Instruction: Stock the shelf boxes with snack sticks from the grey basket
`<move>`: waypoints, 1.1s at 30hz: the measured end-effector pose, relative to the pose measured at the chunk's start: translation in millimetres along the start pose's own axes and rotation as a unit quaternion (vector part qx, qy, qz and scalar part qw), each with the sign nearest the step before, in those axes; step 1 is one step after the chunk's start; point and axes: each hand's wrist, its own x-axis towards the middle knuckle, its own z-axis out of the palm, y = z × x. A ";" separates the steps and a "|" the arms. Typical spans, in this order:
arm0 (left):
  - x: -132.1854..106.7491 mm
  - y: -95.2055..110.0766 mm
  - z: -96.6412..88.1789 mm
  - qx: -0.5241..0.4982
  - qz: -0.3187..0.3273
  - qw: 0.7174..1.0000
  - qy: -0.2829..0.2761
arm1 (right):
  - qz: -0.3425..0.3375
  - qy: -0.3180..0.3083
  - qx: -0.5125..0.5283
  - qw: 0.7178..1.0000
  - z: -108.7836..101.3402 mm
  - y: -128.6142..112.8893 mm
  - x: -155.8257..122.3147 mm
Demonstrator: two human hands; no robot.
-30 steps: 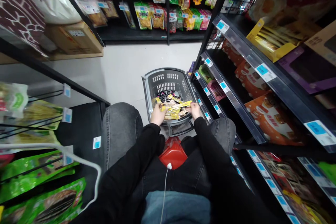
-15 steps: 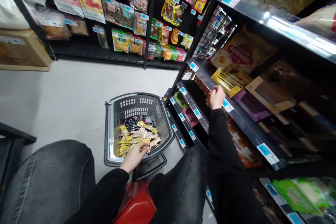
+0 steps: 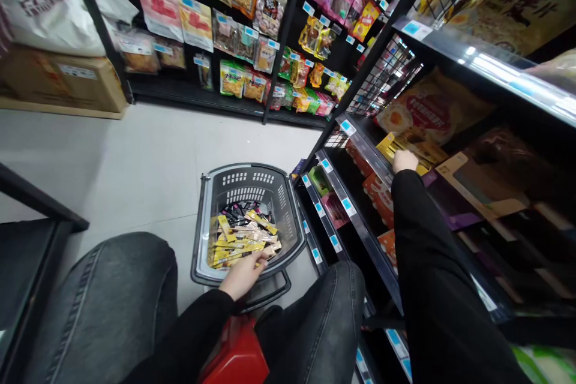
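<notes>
A grey plastic shopping basket (image 3: 211,192) stands on the floor between my knees, filled with several yellow and dark stick packets (image 3: 240,234). My left hand (image 3: 243,273) rests at the basket's near rim, fingers curled on the yellow packets. My right hand (image 3: 405,160) reaches onto the shelf at the right, on a yellow display box (image 3: 420,147) of stick packets. Its fingers are hidden behind the back of the hand.
Black shelving (image 3: 360,216) with blue price tags runs along the right, holding orange and purple boxes. Hanging snack bags (image 3: 234,75) line the far racks. A cardboard box (image 3: 63,78) sits far left. A red object (image 3: 236,354) lies in my lap. Pale floor lies left of the basket.
My right hand left the basket, rose to the shelf edge, then reached further in to the yellow box. My left hand stayed at the packets. The view swung up and right.
</notes>
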 end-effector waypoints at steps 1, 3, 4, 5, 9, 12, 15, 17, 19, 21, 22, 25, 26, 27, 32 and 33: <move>-0.3 0.3 0.1 0.001 -0.001 1.000 0.000 | 0.001 -0.003 -0.001 1.000 0.4 0.3 0.0; -0.4 -0.3 1.0 -0.004 0.001 1.000 0.004 | -0.006 -0.018 -0.005 1.000 0.7 3.2 1.5; -0.2 -1.1 1.8 -0.010 0.003 1.000 0.008 | -0.017 -0.028 -0.007 0.999 0.6 5.3 2.7; 0.1 -2.0 2.9 -0.017 0.006 1.000 0.011 | -0.030 -0.033 -0.008 0.999 0.3 7.6 4.0; 1.1 -5.3 7.1 -0.033 0.016 0.999 0.015 | -0.026 -0.031 0.024 0.999 -0.8 12.7 7.6; 1.3 -6.4 8.8 -0.032 0.015 0.999 0.017 | 0.059 -0.013 0.082 0.995 -1.1 10.6 7.6; 1.6 -7.0 9.1 -0.034 0.014 0.999 0.020 | 0.145 0.061 0.143 0.977 -5.0 9.4 7.8; 1.8 -7.1 8.8 -0.039 0.013 0.999 0.022 | 0.172 0.122 0.178 0.961 -12.5 13.2 8.9; 1.6 -6.3 8.5 -0.048 0.007 0.999 0.022 | 0.176 0.195 0.227 0.938 -23.6 20.8 9.2; 0.9 -3.9 8.6 -0.059 0.005 0.998 0.021 | 0.173 0.287 0.321 0.886 -34.9 27.5 4.1; 0.4 -2.0 8.9 -0.067 0.006 0.998 0.020 | 0.162 0.320 0.390 0.848 -39.0 28.2 -2.6; -0.7 6.4 10.1 -0.118 0.017 0.993 0.016 | 0.094 0.273 0.676 0.678 -38.0 9.0 -50.8; -1.2 9.8 10.4 -0.157 0.017 0.987 0.007 | 0.061 0.201 0.765 0.609 -32.7 -5.7 -77.6; -1.9 13.3 10.5 -0.212 0.012 0.977 -0.014 | 0.034 0.121 0.835 0.536 -25.2 -24.1 -109.2; -10.9 28.0 7.3 -0.487 -0.003 0.864 -0.130 | 0.061 -0.253 0.911 0.320 27.5 -133.5 -283.5; -13.2 29.4 6.8 -0.490 -0.004 0.859 -0.150 | 0.073 -0.286 0.907 0.302 37.9 -150.1 -310.0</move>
